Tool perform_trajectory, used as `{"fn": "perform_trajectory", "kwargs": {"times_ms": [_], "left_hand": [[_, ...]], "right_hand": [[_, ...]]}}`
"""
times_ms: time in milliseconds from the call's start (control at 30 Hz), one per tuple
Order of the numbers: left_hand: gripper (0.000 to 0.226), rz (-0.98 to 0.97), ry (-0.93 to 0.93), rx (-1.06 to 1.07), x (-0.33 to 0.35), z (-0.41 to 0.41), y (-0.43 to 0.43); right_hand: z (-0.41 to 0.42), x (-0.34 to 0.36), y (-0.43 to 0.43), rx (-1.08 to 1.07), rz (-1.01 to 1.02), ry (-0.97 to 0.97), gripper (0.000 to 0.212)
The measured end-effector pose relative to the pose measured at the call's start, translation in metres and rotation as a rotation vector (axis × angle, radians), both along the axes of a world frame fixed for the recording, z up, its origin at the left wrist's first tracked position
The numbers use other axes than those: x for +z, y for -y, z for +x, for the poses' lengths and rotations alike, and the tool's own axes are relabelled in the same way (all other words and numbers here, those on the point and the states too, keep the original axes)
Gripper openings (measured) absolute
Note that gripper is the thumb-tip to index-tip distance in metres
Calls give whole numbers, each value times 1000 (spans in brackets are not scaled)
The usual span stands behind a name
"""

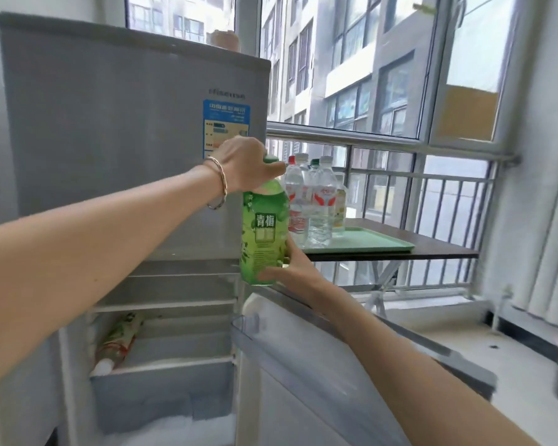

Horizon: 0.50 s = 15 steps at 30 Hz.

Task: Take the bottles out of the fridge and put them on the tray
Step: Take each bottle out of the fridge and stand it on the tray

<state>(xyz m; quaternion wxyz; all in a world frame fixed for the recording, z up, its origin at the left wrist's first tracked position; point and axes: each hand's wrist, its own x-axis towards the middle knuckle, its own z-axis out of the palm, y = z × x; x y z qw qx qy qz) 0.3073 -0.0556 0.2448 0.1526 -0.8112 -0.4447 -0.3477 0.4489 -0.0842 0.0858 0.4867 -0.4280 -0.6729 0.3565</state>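
I hold a tall green bottle (264,233) upright in the air, between the grey fridge (110,123) and the table. My left hand (245,167) grips its cap and neck from above. My right hand (290,268) cups its base from the right. Behind it, several clear water bottles (321,204) with red labels stand on a pale green tray (368,243). Another bottle (120,341) with a white cap lies tilted in the open lower fridge compartment.
The lower fridge door (303,365) hangs open towards me, below my right arm. The tray rests on a dark folding table (432,249) by a metal window railing (400,175). A white sill (464,342) runs along the right.
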Motion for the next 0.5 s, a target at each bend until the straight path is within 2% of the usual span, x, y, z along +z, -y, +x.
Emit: {"fn": "perform_trajectory", "kwargs": {"times_ms": [67, 133, 233, 367, 433, 500], "left_hand": [[48, 10, -62, -119, 16, 11, -5], [48, 23, -122, -219, 31, 30, -11], [40, 24, -154, -321, 40, 64, -15], [35, -10, 57, -449, 43, 112, -28], [50, -107, 177, -548, 39, 136, -33], [62, -176, 217, -564, 25, 159, -43]], "right_hand": [[23, 16, -2, -31, 32, 7, 105], [46, 29, -8, -115, 58, 26, 115], [76, 40, -19, -345, 224, 119, 100], [106, 40, -44, -687, 372, 90, 93], [122, 42, -60, -843, 412, 90, 98], [139, 44, -76, -982, 394, 130, 98]]}}
